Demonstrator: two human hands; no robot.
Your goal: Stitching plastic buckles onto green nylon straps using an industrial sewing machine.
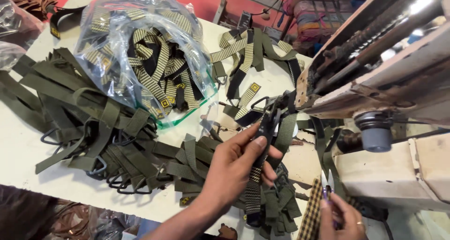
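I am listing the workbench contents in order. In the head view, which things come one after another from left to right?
Pile of olive green straps → clear plastic bag of patterned straps → left hand holding a strap → right hand with small snips → grey knob on the sewing machine.

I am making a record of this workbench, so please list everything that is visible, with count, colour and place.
Olive straps with dark metal rings: many, olive green, heaped at left and centre of the table.
Clear plastic bag: one, holding patterned yellow-black straps, upper centre.
Loose patterned straps: several, beyond the bag.
White table: one, under all.
Sewing machine: one, worn cream body, right.
Strap in hand: one, dark patterned, hanging down from the hand.
Thread snips: one, silver blades, bottom right.
Left hand: holds the strap.
Right hand: holds the snips.
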